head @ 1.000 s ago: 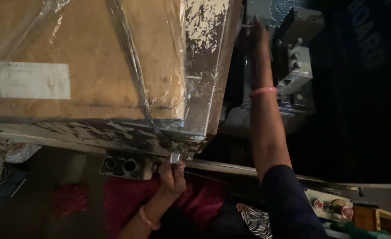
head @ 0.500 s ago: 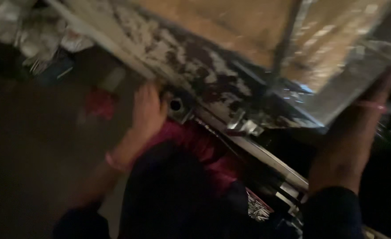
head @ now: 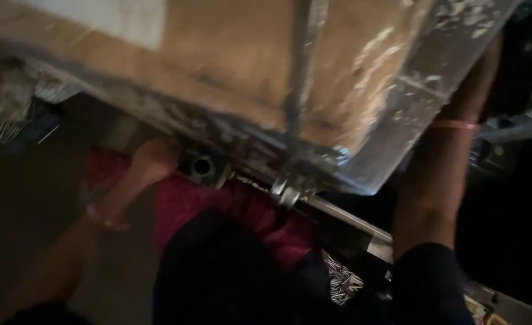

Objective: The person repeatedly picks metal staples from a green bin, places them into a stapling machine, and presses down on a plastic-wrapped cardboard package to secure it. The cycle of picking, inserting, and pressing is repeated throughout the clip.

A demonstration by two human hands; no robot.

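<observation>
A large cardboard box [head: 230, 66] wrapped in clear plastic film fills the view from 9 to 2 o'clock, sitting in or against a worn, paint-flecked metal frame [head: 410, 102] whose corner points toward 5 o'clock. The picture is blurred, so fine detail is lost.

The left hand [head: 151, 162] reaches up at about 8 o'clock to the lower edge of the frame, just beside a round metal socket [head: 203, 165]. Its fingers are tucked under the edge and hidden, so I cannot tell whether its grip is spread or pressed together. The right arm runs up at 3 o'clock, a pink band [head: 455, 125] on the wrist; the right hand itself disappears behind the frame's far side, grip unseen.

A thin metal rail [head: 344, 216] runs below the corner toward 4 o'clock, over red cloth [head: 242, 210].

The risk, as I judge it: with both hands under or behind a heavy load, a slip on the slick film or a tilt of the frame could pinch fingers against the rail.
</observation>
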